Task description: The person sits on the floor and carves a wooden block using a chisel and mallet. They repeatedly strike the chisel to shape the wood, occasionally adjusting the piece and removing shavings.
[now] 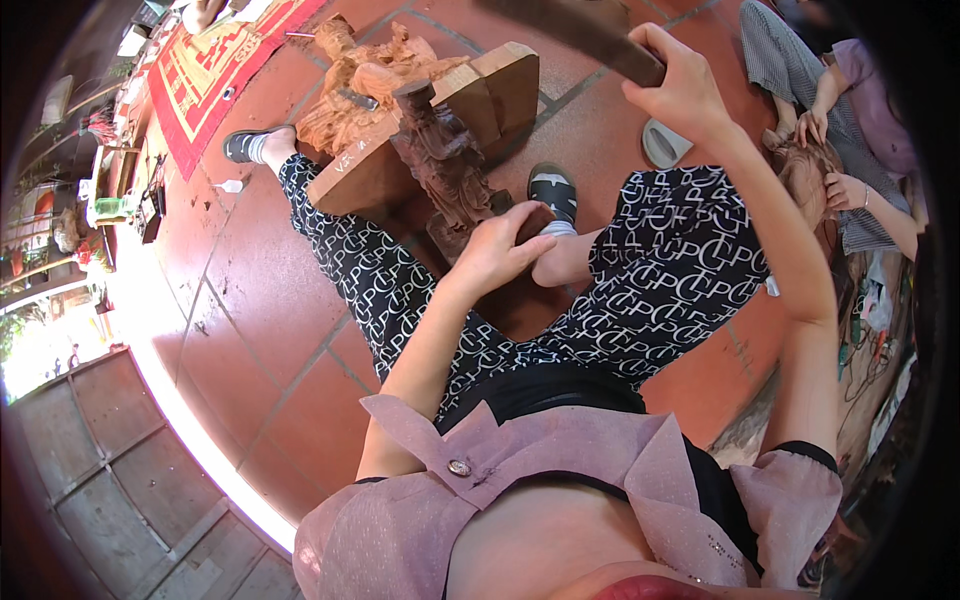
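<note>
A dark brown carved wooden figure [450,165] stands between my legs, tilted in the view. My left hand [500,245] is beside its lower part, fingers closed round a small brown piece [535,222] that shows between thumb and forefinger; its kind is unclear. My right hand [685,85] is raised at the upper right, gripping one end of a long dark wooden bar [575,35]. The bar's far end leaves the picture at the top. Behind the dark figure lies a lighter orange-brown carving [360,90], next to a thick angular wooden block [490,95].
At the right, another person's hands [845,190] rest on a carved wooden piece [800,175]. A loose sandal [665,145] lies on the tiled floor [265,330]. A red and yellow mat [215,75] spreads at the far left. Plastic bags and cords lie along the right edge.
</note>
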A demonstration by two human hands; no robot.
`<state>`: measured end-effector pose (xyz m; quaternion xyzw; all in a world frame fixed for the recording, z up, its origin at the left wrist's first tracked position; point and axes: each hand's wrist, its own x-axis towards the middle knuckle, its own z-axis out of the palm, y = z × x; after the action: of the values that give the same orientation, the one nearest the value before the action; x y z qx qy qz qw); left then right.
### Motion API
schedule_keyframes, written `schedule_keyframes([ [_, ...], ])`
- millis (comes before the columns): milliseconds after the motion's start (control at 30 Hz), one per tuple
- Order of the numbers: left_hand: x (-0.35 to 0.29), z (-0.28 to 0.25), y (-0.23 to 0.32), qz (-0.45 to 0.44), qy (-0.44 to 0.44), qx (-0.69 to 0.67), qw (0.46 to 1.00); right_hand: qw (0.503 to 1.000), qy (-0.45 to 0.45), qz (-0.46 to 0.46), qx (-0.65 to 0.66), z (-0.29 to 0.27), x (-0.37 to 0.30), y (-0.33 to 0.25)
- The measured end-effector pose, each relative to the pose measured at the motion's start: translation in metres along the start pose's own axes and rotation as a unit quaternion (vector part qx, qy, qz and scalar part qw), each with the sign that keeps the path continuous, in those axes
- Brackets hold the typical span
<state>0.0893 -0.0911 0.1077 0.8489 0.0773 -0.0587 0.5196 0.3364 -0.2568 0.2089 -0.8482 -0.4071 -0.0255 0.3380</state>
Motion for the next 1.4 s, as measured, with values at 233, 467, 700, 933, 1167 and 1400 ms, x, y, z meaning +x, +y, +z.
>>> schedule_keyframes([
  [233,-0.013,0.027,-0.024,-0.039,0.013,-0.071,0.997,0.901,0.002,0.123,0.416,0.079,-0.009,0.034],
  [467,-0.021,0.046,-0.029,-0.034,0.013,-0.156,0.987,0.915,0.029,0.284,0.286,0.140,-0.026,0.115],
  [700,-0.024,0.050,-0.036,0.014,0.015,-0.166,0.986,0.915,0.059,0.345,0.202,0.167,-0.030,0.129],
  [933,-0.033,0.035,-0.030,0.006,0.010,-0.106,0.994,0.919,0.035,0.348,0.181,0.204,-0.042,0.116],
  [1167,-0.027,0.042,-0.033,-0.079,0.016,-0.210,0.974,0.915,-0.040,0.363,0.168,0.206,-0.045,0.122],
  [1400,-0.018,0.041,-0.036,-0.017,0.039,-0.231,0.972,0.942,-0.111,0.316,0.016,0.212,-0.061,0.106],
])
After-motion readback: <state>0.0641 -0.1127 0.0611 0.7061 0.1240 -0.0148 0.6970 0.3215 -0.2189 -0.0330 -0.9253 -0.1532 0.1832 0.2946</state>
